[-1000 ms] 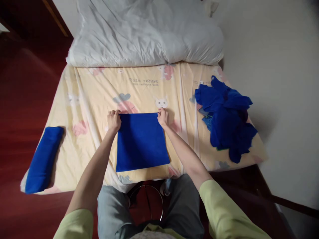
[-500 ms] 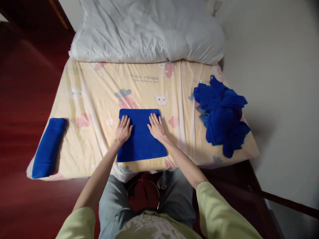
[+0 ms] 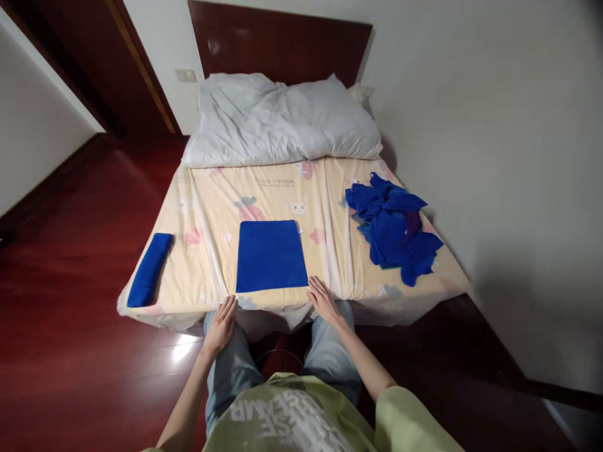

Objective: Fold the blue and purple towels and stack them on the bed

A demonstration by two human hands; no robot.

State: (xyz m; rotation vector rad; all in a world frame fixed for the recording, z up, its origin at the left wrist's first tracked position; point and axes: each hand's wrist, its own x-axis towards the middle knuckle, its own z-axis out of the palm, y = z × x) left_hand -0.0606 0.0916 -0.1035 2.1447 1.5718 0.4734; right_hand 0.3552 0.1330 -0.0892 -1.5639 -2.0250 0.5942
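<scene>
Spread flat on the rabbit-print bedsheet [image 3: 211, 198], close to its near edge: a blue cloth rectangle [image 3: 271, 256], with a small pale tag [image 3: 301, 231] at its right side. Left hand [image 3: 221, 329] with fingers straight and loosely together, gripping nothing, fingertips just beside the near left corner. Right hand [image 3: 324, 302] likewise straight-fingered and without anything in its grasp, fingertips at the near right corner; contact with the fabric hard to judge. Seemingly smoothing and squaring. Probably best to work with flat palms from the middle outward, pressing lightly to avoid dragging the loose sheet beneath, then to even up the slightly slanted near edge. No containers to be made out. Resting straight on the bedsheet instead: far to the left, a long, narrow blue bundle [image 3: 149, 270]; to the right, a rumpled blue cloth pile [image 3: 389, 232] with a dark purple piece [image 3: 412, 223] among its folds.
</scene>
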